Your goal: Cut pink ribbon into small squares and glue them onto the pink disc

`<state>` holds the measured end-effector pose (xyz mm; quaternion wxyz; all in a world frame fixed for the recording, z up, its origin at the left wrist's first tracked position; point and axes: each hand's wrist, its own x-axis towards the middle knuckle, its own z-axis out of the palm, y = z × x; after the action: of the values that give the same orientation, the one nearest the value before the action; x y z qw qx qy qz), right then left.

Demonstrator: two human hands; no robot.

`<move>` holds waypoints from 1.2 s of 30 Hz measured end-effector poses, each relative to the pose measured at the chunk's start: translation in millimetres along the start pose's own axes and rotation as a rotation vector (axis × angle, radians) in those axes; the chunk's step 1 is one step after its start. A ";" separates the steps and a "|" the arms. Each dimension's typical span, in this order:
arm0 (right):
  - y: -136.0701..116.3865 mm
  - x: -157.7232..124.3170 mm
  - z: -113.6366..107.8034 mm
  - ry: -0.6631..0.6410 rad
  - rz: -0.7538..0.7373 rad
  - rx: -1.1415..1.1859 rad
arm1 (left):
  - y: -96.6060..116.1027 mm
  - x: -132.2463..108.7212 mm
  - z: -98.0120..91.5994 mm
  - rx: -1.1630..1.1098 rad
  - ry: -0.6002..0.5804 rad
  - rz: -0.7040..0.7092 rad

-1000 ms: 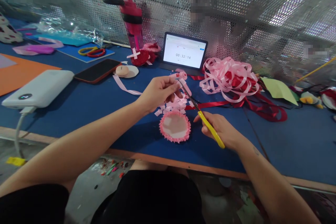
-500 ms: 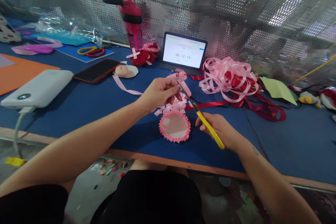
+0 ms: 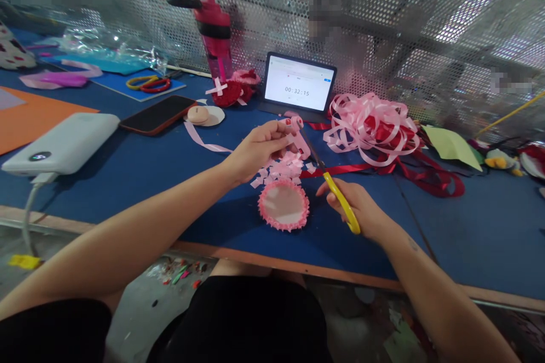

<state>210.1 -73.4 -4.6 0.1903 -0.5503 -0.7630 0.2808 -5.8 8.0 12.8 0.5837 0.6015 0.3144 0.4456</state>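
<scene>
My left hand (image 3: 263, 146) is closed in a pinch above the blue table, its fingertips on a short end of pink ribbon (image 3: 291, 139). Yellow-handled scissors (image 3: 343, 204) are in my right hand (image 3: 360, 210), blades pointing up and away, close to the left fingertips. Behind the fingers lies a pink glue gun (image 3: 304, 146), partly covered. Small cut pieces of pink ribbon (image 3: 279, 171) are heaped below my left hand. Nearer to me, a round pale disc (image 3: 283, 205) edged with folded pink ribbon rests on the table.
A tablet (image 3: 298, 82) showing a timer stands at the back, beside a pink bottle (image 3: 214, 28). Loose pink ribbon (image 3: 370, 125) is piled right. Leftward lie a phone (image 3: 158, 115), a white power bank (image 3: 63, 144) and red-and-yellow scissors (image 3: 149, 84). Metal mesh (image 3: 264, 5) rises behind.
The scissor blades have shifted slightly up and right, away from the left fingertips. My left hand has moved slightly, and a ribbon bit now shows right of the heap.
</scene>
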 end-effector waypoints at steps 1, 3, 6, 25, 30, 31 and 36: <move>0.4 -0.5 -0.1 0.017 0.004 0.006 | -0.7 0.2 -0.1 0.006 0.002 0.011; 1.2 -0.9 -0.3 0.032 0.011 0.011 | -2.6 0.5 -0.2 0.023 -0.001 0.037; 1.3 -0.9 -0.2 0.024 0.013 0.018 | -4.4 0.5 0.0 0.046 0.020 0.041; -3.9 -1.0 -2.2 -0.044 -0.008 -0.069 | 0.5 0.4 -0.7 0.036 0.100 0.024; -4.6 -1.0 -3.6 -0.061 0.007 -0.134 | -4.8 3.2 -1.0 0.095 0.143 0.101; -4.5 -1.1 -3.9 -0.066 0.006 -0.151 | -6.0 3.9 -1.2 0.092 0.158 0.109; -4.1 -2.2 -5.1 -0.086 -0.011 -0.118 | -7.6 4.9 -1.6 0.069 0.199 0.102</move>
<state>210.9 -75.4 2.0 0.1259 -0.5439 -0.7886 0.2577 -4.2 13.9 6.0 0.5050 0.5893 0.3552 0.5211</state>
